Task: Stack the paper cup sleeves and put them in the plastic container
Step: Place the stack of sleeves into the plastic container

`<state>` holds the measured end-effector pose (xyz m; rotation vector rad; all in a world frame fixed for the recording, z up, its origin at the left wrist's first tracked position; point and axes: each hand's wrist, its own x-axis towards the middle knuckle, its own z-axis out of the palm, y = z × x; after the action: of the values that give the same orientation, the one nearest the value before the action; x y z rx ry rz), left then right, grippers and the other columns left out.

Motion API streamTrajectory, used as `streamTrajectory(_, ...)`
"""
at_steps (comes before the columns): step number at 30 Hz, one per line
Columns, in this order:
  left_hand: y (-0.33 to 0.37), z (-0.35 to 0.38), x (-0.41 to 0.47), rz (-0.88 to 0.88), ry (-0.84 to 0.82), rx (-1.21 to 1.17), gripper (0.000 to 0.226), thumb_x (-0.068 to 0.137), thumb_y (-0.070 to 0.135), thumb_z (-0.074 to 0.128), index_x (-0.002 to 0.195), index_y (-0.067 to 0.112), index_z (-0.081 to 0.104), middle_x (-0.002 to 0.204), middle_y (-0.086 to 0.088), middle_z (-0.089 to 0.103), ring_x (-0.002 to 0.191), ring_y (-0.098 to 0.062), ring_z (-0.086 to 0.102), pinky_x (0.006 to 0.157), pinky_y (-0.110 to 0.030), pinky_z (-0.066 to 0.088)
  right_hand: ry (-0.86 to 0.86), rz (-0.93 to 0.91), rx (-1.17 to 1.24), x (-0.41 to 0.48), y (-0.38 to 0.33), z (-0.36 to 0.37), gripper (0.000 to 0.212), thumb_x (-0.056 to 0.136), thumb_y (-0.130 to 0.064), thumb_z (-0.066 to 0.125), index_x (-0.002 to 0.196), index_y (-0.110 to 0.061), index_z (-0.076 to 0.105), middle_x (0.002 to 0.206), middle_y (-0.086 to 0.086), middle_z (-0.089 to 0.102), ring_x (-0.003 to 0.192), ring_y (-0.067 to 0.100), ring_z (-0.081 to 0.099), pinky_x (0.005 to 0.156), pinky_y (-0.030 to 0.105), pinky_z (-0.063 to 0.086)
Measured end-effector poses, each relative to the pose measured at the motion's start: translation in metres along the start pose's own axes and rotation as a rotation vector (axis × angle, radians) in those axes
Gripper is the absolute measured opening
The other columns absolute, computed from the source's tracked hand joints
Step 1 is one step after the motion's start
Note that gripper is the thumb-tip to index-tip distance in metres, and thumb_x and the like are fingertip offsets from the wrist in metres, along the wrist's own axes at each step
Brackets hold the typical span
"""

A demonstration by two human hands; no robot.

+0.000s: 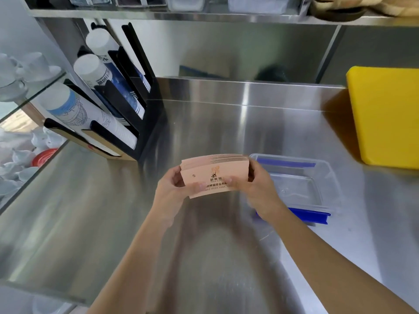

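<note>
A stack of pale pink paper cup sleeves (212, 172) with brown print is held above the steel counter, its flat face toward me. My left hand (175, 190) grips the stack's left end and my right hand (254, 188) grips its right end, thumbs on the front. Just to the right stands the clear plastic container (317, 177) with blue clip edges, open and with nothing visible inside. My right hand covers the container's near-left corner.
A black rack of paper cup stacks (108, 105) stands at the back left. A yellow cutting board (385, 114) leans at the right. A glass shelf with white cups (22, 73) runs along the left. A steel shelf (204, 17) hangs overhead.
</note>
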<state>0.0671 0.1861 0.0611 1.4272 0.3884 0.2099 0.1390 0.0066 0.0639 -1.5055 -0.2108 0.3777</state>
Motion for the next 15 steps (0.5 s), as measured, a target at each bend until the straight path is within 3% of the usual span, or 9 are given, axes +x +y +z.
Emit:
streamTrajectory(6, 0.026, 0.053, 0.015, 0.045, -0.05, 0.09, 0.055, 0.05, 0.022, 0.081, 0.103, 0.017, 0.066, 0.096, 0.001, 0.074, 0.087, -0.011, 0.067, 0.068, -0.019, 0.049, 0.128, -0.064, -0.013, -0.006, -0.035, -0.043, 0.047, 0.068, -0.008, 0.077, 0.11, -0.017, 0.058, 0.101, 0.0, 0.07, 0.091, 0.012, 0.067, 0.071, 0.02, 0.057)
streamTrajectory(11, 0.026, 0.106, 0.023, 0.034, -0.07, 0.069, 0.04, 0.063, 0.01, 0.08, 0.1, 0.016, 0.067, 0.09, 0.006, 0.075, 0.083, -0.008, 0.07, 0.066, -0.016, 0.051, 0.239, -0.009, -0.035, -0.012, -0.046, -0.086, 0.045, 0.07, -0.013, 0.076, 0.112, -0.012, 0.058, 0.102, 0.003, 0.07, 0.092, 0.015, 0.067, 0.072, 0.022, 0.057)
streamTrajectory(15, 0.019, 0.137, 0.024, -0.037, -0.101, 0.1, 0.033, 0.064, 0.013, 0.08, 0.095, 0.017, 0.068, 0.088, 0.005, 0.075, 0.079, -0.008, 0.071, 0.064, -0.018, 0.052, 0.269, 0.061, -0.081, -0.013, -0.044, -0.115, 0.021, 0.072, -0.013, 0.074, 0.089, -0.021, 0.064, 0.088, -0.005, 0.072, 0.077, 0.007, 0.069, 0.065, 0.02, 0.056)
